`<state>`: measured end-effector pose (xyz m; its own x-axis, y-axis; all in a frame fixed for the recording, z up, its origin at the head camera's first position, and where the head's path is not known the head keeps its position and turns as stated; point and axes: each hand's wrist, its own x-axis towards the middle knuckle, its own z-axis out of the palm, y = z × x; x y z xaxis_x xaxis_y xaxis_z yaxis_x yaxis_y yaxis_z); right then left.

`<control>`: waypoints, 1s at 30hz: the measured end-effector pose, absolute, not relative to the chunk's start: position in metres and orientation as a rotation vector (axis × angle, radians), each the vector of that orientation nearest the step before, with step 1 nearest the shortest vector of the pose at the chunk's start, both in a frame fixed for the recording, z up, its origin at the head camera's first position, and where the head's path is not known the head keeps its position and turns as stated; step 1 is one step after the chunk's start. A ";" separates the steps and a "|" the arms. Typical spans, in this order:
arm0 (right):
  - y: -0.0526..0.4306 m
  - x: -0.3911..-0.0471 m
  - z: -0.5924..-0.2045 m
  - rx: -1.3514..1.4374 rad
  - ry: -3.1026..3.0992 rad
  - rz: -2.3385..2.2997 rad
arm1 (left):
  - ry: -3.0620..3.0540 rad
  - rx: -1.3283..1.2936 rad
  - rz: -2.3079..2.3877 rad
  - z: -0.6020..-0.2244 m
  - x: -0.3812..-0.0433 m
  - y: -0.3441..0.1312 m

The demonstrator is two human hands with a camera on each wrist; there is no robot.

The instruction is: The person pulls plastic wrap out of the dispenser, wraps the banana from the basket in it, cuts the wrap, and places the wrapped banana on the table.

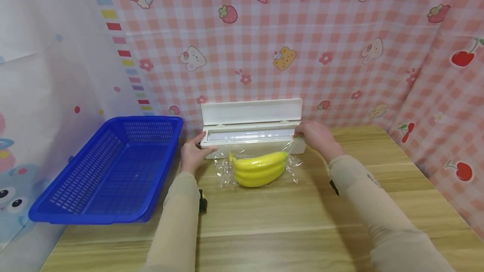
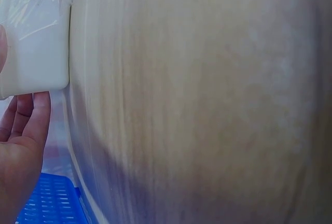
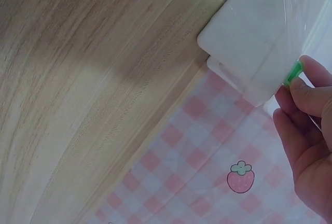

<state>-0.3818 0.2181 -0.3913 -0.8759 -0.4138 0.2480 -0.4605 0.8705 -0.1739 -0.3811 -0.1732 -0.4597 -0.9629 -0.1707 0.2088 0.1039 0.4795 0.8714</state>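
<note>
A white cling film dispenser (image 1: 254,151) stands at the back of the table, its lid (image 1: 252,112) raised. At its left end my left hand (image 1: 192,154) grips the box, thumb in front and fingers against the end (image 2: 35,112). My right hand (image 1: 314,137) is at the opposite end. In the right wrist view, its thumb and fingertips pinch a small green slide cutter (image 3: 293,73). Clear cling film (image 1: 225,174) hangs over the dispenser's front and surrounds a bunch of yellow bananas (image 1: 260,170) lying just before it.
To the left sits a blue plastic basket (image 1: 124,171) with slotted walls, close to my left forearm. A pink checked cloth (image 1: 249,53) hangs right behind the dispenser. The wooden table (image 1: 272,230) extends toward me and to the right.
</note>
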 end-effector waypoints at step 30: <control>0.232 -0.376 -0.396 0.588 -2.865 0.390 | -2.447 0.027 -1.485 -0.461 -0.381 -0.173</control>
<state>-0.3762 0.2325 -0.3956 -0.9031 -0.3583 0.2367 -0.4085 0.8867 -0.2164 -0.3807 -0.1727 -0.4614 -0.9612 -0.1588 0.2256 0.1268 0.4719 0.8725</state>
